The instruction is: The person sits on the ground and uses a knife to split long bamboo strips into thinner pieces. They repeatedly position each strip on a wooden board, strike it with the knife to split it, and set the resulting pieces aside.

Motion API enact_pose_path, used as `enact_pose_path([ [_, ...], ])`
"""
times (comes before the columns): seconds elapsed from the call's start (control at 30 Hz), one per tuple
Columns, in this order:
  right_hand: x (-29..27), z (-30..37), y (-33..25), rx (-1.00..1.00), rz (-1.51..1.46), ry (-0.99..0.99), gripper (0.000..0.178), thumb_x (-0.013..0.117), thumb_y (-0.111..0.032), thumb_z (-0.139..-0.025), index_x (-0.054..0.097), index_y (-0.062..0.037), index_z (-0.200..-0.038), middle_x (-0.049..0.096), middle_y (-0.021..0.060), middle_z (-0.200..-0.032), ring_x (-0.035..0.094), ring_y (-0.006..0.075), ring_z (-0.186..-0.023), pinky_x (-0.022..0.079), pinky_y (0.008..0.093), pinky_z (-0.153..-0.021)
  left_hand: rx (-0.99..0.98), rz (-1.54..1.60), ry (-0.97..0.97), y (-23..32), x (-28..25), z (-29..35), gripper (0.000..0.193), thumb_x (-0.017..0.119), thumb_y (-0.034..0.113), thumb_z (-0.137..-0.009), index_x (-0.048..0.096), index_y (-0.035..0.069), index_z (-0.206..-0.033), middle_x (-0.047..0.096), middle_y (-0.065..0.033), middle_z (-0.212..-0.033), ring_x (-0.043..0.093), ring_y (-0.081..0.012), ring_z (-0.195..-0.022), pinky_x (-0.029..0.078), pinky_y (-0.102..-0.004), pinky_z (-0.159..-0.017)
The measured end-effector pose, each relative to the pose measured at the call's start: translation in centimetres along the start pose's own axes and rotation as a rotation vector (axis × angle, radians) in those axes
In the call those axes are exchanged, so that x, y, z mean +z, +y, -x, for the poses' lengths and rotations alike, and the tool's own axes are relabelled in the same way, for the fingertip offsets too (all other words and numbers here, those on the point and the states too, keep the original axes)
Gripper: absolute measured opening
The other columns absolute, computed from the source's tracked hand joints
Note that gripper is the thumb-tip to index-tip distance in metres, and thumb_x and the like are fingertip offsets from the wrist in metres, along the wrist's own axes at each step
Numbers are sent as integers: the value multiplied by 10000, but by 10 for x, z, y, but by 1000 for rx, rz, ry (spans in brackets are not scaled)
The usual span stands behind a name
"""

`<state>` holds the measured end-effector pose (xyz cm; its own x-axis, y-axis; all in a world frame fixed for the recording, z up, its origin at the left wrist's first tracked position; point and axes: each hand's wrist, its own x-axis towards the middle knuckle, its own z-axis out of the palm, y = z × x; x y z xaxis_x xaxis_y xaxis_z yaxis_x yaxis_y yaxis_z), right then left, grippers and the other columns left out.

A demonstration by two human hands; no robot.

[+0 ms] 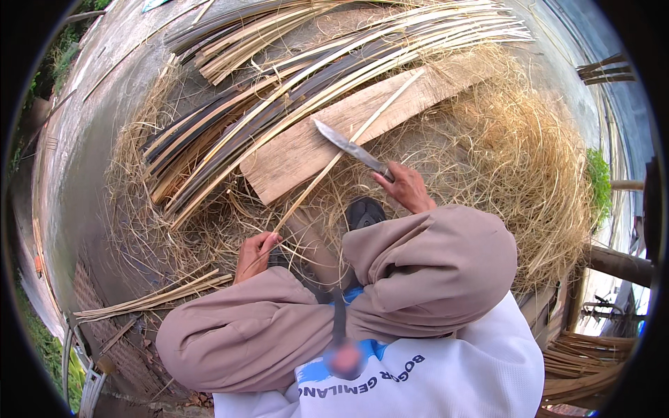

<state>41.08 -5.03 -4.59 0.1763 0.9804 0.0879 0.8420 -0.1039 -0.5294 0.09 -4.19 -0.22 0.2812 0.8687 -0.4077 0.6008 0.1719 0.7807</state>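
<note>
My right hand [405, 187] is closed round the handle of a large knife [353, 149]. Its long grey blade points up and left, crossing a thin pale bamboo strip [376, 115]. The near end of that strip is pinched in my left hand [256, 252], beside my left knee. From there the strip runs up and right over a flat wooden board [293, 155]. Whether the blade's edge touches the strip, I cannot tell. Beyond the board lies a thick bundle of long split bamboo strips [279, 94], some pale and some dark.
Curly bamboo shavings [526, 167] are heaped to the right and scattered round the board. A small stack of thin strips [157, 298] lies left of my left knee. My dark shoe [366, 212] is near the board. More bamboo [585, 362] lies at the lower right.
</note>
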Motion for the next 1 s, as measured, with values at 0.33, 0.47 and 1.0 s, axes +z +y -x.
enact_pose_path([
  [0.33, -69, -83, 89, 373, -82, 50, 602, 579, -619, -990, 552, -88, -708, 519, 22, -555, 504, 145, -495, 427, 391, -459, -1, -99, 87, -7, -5, -3, 286, 650, 278, -1013, 760, 57, -1158, 660, -126, -708, 545, -117, -674, 469, -341, -648],
  [0.47, 3, 34, -36, 96, -112, -136, 470, 668, -523, -964, 618, -57, -921, 646, 187, -708, 649, 367, -626, 510, 483, -611, 177, -207, 240, 18, 3, -11, 323, 675, 279, -995, 723, 124, -1274, 690, -168, -744, 609, -230, -621, 478, -357, -643],
  [1.0, -14, -49, 27, 329, -204, 5, 562, 657, -539, -970, 643, 3, -826, 646, 197, -671, 612, 296, -562, 468, 434, -543, 10, -456, 250, 21, 6, -8, 333, 583, 385, -1036, 721, 218, -1288, 737, -174, -863, 712, -376, -788, 533, -474, -709],
])
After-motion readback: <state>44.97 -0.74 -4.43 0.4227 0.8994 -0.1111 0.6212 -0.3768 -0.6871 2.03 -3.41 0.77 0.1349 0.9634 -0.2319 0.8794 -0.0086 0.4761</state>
